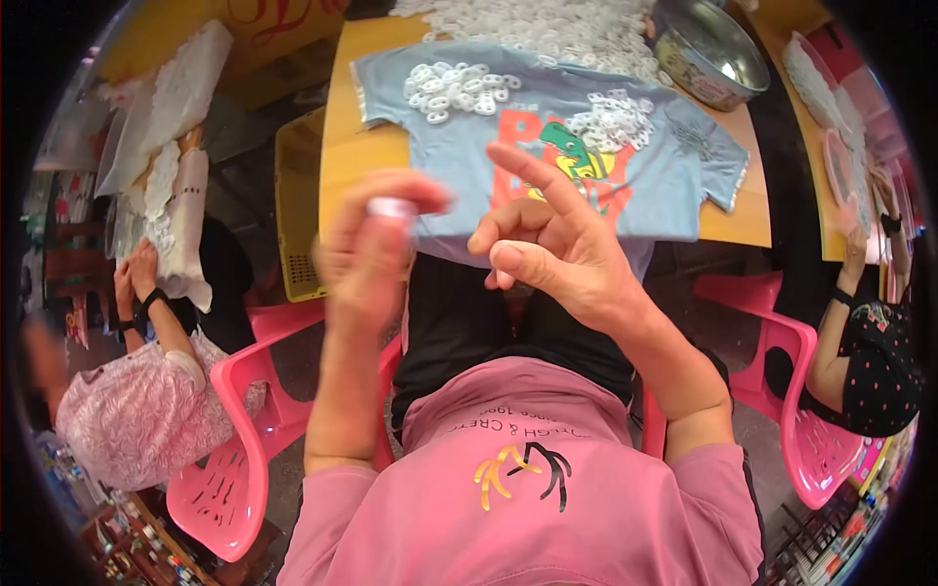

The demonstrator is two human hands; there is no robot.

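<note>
My left hand (366, 249) is raised in front of my chest, blurred, with its fingertips pinched on a small white ring-shaped piece (392, 207). Beside it my right hand (549, 244) is up too, index finger stretched out and the other fingers loosely curled, with nothing in it. Both hover above my lap, just short of the near edge of a light blue child's T-shirt (547, 146) with a dinosaur print, spread on a wooden table (342, 146). Two small piles of white rings (459, 88) lie on the shirt.
A big heap of white rings (547, 29) and a metal bowl (708, 54) sit at the table's far side. Pink plastic chairs (234, 459) flank me. One person sits at my left (137, 400), another at my right (870, 342). A yellow crate (298, 195) stands left of the table.
</note>
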